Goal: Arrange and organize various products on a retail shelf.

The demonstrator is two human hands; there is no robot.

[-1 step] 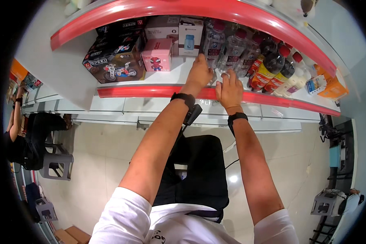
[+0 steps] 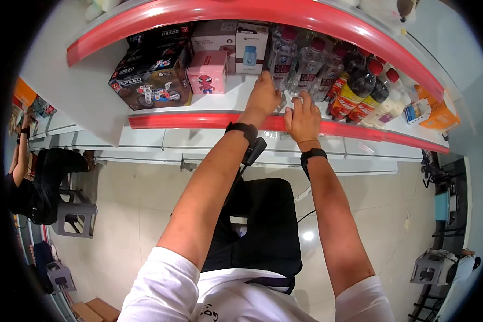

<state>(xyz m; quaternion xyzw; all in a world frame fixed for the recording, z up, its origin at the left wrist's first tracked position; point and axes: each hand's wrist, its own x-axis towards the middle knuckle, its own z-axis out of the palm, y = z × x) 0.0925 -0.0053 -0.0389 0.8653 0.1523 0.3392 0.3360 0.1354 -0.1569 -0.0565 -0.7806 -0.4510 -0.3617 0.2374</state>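
Note:
My left hand (image 2: 263,98) reaches over the shelf's red front edge, its fingertips between a white box with a blue bottle picture (image 2: 251,47) and the leftmost clear plastic bottle (image 2: 282,56). Its fingers point forward and look stretched; their undersides are hidden, and whether they touch the bottle I cannot tell. My right hand (image 2: 304,121) is just right of it, fingers apart and slightly bent, in front of another clear bottle with a dark red cap (image 2: 309,61). Nothing shows in its fingers. A third clear bottle (image 2: 328,75) stands beside it.
Left on the shelf are a pink box (image 2: 207,73) and a dark toy motorcycle box (image 2: 150,80). Yellow-labelled dark cola bottles (image 2: 354,88) and an orange package (image 2: 437,114) stand right. Red strips (image 2: 182,121) edge the shelf. Another person (image 2: 45,177) sits far left by a grey stool (image 2: 76,217).

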